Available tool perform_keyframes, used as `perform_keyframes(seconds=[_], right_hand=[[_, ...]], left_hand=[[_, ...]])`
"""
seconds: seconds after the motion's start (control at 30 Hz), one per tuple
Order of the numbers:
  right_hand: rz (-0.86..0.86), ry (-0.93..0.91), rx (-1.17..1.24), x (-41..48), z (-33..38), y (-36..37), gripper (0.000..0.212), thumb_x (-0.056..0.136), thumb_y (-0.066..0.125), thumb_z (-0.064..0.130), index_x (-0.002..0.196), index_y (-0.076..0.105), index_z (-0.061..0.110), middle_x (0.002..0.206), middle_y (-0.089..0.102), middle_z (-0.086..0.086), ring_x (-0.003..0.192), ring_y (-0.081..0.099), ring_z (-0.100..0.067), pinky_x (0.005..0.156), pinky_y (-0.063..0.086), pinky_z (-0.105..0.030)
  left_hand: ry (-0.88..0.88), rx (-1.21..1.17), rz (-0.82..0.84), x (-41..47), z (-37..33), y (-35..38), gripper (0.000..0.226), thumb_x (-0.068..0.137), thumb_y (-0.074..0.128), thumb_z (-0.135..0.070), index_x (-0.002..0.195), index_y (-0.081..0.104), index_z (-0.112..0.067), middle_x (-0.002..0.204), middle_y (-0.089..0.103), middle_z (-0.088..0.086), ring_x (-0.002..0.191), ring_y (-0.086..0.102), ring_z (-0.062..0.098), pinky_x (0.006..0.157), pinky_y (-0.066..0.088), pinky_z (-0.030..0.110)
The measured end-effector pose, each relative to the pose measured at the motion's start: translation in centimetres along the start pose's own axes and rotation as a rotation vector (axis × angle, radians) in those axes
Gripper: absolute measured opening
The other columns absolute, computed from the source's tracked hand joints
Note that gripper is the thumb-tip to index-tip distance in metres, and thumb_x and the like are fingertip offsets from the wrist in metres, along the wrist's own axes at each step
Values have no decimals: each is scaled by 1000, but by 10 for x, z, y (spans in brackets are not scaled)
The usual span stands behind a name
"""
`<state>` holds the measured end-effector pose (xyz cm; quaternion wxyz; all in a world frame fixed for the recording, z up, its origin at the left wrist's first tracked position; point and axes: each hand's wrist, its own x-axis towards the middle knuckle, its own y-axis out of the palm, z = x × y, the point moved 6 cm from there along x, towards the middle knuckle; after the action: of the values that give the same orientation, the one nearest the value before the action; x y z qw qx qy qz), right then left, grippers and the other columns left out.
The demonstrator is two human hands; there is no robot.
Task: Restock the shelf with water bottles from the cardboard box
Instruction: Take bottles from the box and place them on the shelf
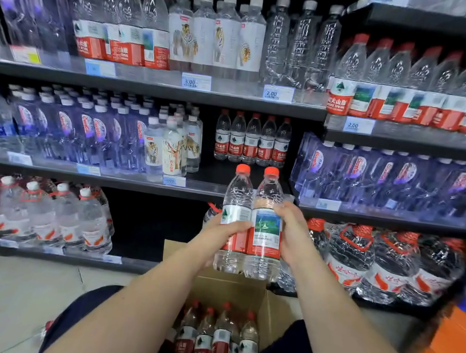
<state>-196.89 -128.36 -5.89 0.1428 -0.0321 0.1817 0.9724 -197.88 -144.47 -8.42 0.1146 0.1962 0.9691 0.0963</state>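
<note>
I see two bottles (268,200) side by side between my left hand (227,229) and right hand (292,234), before the shelf (211,175), above the box (228,288) holding more.

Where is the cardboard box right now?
Head view, bottom centre: the cardboard box sits open on the floor between the person's knees, below the held bottles.

Both your forearms are bare and reach forward and upward, converging toward the middle. Your left hand (220,228) grips the left bottle (238,194) — fingers curled across its label. Your right hand (292,234) grips the right bottle (265,231) from its outer side — palm against it. Both hands are level, close together.
</note>
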Motion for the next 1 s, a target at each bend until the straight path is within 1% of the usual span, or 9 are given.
perform_keyframes(seconds=[0.17,0.33,0.43,0.53,0.63,0.73,0.83,0.93,1.0], right_hand=[[-2,66,-19,8,-19,9,34,84,63,15,116,57,4,106,68,-25,84,70,-35,69,58,-45],[-86,123,-80,23,-36,16,16,87,68,15,102,65,9,92,71,-18,77,69,-33,75,58,-47],[-69,117,-227,42,-46,22,31,89,67,29,114,65,11,102,71,-14,84,71,-30,80,58,-46],[62,209,-428,52,-54,37,40,84,70,42,106,64,9,93,72,-15,80,72,-31,76,59,-42],[203,352,-355,64,-64,50,61,66,85,27,117,58,6,99,71,-23,80,73,-36,67,58,-43],[102,313,-185,91,-53,51,48,74,80,10,116,56,12,100,70,-22,77,73,-34,66,57,-44],[38,230,-8,121,-29,53,38,82,72,16,116,55,18,94,69,-17,70,70,-27,61,56,-36],[5,208,123,153,-4,55,42,80,72,25,117,60,12,97,70,-19,72,69,-29,65,58,-38],[-26,198,179,170,9,57,30,82,68,25,107,62,8,87,70,-17,66,68,-27,66,57,-38]], left_hand=[[-30,-107,-1,5,14,-7,43,82,74,-13,121,59,-9,111,70,21,104,67,40,93,51,56],[-63,-195,-92,20,24,-25,52,76,78,-15,123,58,-8,112,69,24,105,65,43,90,52,58],[-80,-244,-138,34,27,-39,60,71,80,-20,124,56,-8,111,69,24,103,67,42,89,52,59],[-92,-256,-149,49,21,-54,62,70,82,-21,124,55,-6,111,69,25,101,67,42,87,54,57],[-81,-196,-145,67,2,-65,38,83,73,-11,118,58,-3,100,71,22,84,72,33,68,59,40],[-40,-126,-177,89,-26,-75,35,82,74,-12,113,61,-3,95,72,20,79,72,29,66,60,40],[51,20,-280,117,-61,-95,56,66,86,-30,113,61,-13,104,72,13,89,71,26,82,58,46],[143,172,-380,145,-97,-109,55,66,85,-37,112,61,-19,100,72,2,89,68,16,74,54,29],[158,180,-401,164,-112,-114,47,70,84,-36,109,65,-17,100,72,5,87,69,17,70,52,27]])
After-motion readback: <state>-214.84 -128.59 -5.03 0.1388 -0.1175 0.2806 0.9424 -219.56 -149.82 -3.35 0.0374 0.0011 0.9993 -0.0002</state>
